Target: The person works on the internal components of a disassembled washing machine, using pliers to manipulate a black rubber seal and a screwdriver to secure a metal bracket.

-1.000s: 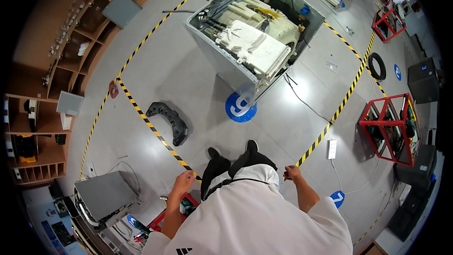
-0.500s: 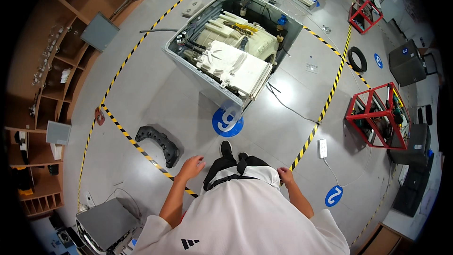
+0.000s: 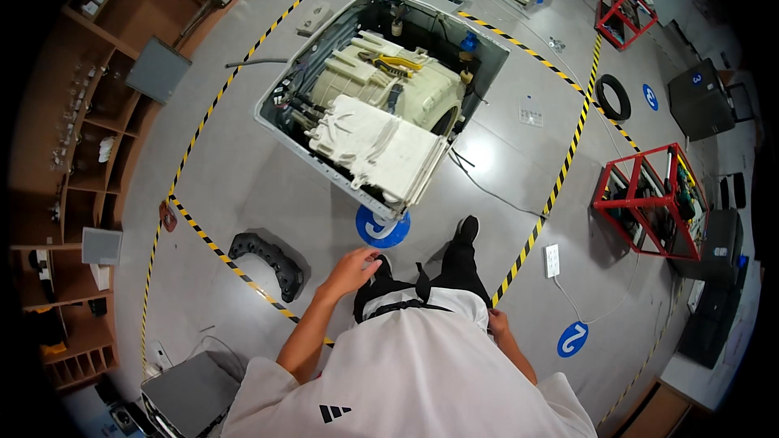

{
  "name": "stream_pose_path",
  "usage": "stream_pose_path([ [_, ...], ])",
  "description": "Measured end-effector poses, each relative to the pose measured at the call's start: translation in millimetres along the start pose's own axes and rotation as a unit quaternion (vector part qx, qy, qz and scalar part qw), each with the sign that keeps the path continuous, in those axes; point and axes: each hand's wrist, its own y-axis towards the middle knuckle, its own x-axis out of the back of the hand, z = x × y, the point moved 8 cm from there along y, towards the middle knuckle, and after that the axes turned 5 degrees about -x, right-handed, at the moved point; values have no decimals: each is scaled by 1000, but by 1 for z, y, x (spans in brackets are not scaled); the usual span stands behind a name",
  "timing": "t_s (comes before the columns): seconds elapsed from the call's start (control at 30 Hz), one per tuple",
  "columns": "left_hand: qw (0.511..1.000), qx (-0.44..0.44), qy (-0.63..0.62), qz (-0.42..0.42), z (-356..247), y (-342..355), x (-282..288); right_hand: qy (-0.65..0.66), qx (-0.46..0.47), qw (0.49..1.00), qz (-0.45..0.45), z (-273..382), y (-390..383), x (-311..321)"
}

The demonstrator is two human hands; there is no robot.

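Observation:
My left hand [image 3: 352, 270] hangs in front of my left thigh, fingers loosely bent and nothing seen in them. Close to my right hip is my right hand [image 3: 497, 323]; its fingers are mostly hidden. Ahead of me stands a washing machine [image 3: 272, 123] with its top off. Inside it show a cream tub [image 3: 438, 85] and a flat white plastic housing [image 3: 377, 146] at the near side. Pliers with yellow handles [image 3: 398, 62] lie on top of the tub. Neither hand touches the machine.
A curved black part [image 3: 268, 259] lies on the floor at left. Red tool racks [image 3: 649, 203], a black rubber ring [image 3: 613, 97] and a white power strip [image 3: 553, 261] are at right. A grey cable [image 3: 503, 191] crosses the floor. Wooden shelves [image 3: 81, 276] line the left.
I have stepped forward, my right foot ahead, and the washing machine appears slightly nearer and further left. My left hand has swung inward and forward; my right hand has dropped back a little.

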Motion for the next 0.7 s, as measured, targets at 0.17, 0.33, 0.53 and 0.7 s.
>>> stream_pose_path([
  [0.17,985,37,-123,-114,-56,86,-6,-51,106,993,6,58,96,78],
  [0.33,977,23,-92,-193,-112,142,16,35,66,996,56,175,98,128],
  [0.53,974,-64,77,-205,-163,243,52,173,129,976,31,260,104,219],
  [0.7,950,-79,271,-137,-140,347,77,223,46,974,0,196,107,226],
])
